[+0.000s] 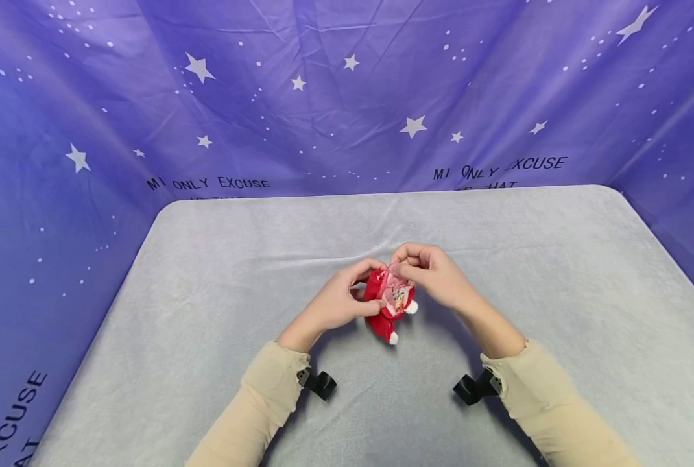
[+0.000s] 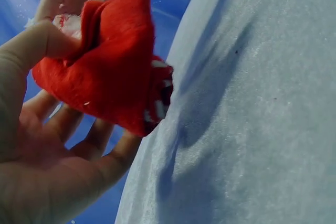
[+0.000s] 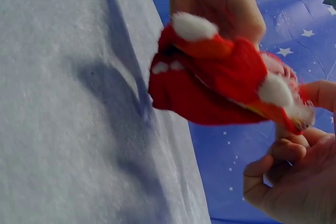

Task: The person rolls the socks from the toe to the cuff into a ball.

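Note:
A small red felt pouch (image 1: 379,325) with white pom-poms (image 1: 394,338) is held up in both hands over the middle of the table. My left hand (image 1: 344,297) grips its left side, the thumb on the near edge and fingers behind. The pinkish, patterned inside (image 1: 398,295) shows at the mouth. With thumb and fingertips, my right hand (image 1: 433,272) pinches the far upper edge of the mouth. The left wrist view shows the smooth red side (image 2: 113,66) and a striped end (image 2: 160,95). Whether anything sits inside cannot be told.
A grey cloth-covered table (image 1: 218,279) lies beneath, lightly creased toward the back. Behind and at the sides hangs a purple-blue curtain (image 1: 323,130) with stars and lettering. Black wrist cameras (image 1: 323,385) sit at both cuffs.

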`<state>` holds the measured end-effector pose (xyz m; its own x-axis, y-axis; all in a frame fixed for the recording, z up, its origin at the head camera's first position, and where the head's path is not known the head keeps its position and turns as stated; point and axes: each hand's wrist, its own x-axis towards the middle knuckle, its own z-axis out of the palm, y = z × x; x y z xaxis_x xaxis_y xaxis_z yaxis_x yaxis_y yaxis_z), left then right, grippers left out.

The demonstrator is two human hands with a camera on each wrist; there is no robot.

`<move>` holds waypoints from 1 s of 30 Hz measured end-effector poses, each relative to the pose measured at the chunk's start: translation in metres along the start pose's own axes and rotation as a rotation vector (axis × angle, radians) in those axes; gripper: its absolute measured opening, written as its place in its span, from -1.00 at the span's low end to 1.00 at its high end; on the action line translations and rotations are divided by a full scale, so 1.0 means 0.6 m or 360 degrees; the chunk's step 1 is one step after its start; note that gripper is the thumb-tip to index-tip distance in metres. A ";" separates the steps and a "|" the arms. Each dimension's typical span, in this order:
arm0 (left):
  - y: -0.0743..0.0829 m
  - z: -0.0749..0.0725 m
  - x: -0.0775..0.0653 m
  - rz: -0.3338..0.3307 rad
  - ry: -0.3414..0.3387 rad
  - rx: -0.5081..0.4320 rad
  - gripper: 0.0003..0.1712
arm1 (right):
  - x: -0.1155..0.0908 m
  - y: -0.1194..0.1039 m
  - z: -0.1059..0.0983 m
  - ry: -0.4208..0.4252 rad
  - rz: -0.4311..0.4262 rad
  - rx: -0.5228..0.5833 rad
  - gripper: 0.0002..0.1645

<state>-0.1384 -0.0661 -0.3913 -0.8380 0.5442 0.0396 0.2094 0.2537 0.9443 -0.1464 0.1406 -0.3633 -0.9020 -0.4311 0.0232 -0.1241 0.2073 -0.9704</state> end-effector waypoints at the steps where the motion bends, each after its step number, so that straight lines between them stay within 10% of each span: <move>1: 0.000 -0.001 0.000 0.0006 -0.0031 0.0011 -0.47 | -0.001 -0.001 -0.003 -0.0023 0.0000 0.0010 -0.85; 12: 0.012 -0.003 -0.019 0.0118 -0.0155 -0.0145 -0.52 | -0.008 -0.006 -0.019 -0.0182 0.0062 0.0148 -0.95; 30: 0.039 0.011 -0.036 0.0295 0.0278 -0.0334 -0.58 | -0.010 0.018 -0.007 -0.0433 0.0086 0.0725 -0.81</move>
<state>-0.1122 -0.0669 -0.3723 -0.8730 0.4156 0.2553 0.2732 -0.0168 0.9618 -0.1441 0.1494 -0.3728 -0.7546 -0.6552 -0.0341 0.1664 -0.1409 -0.9759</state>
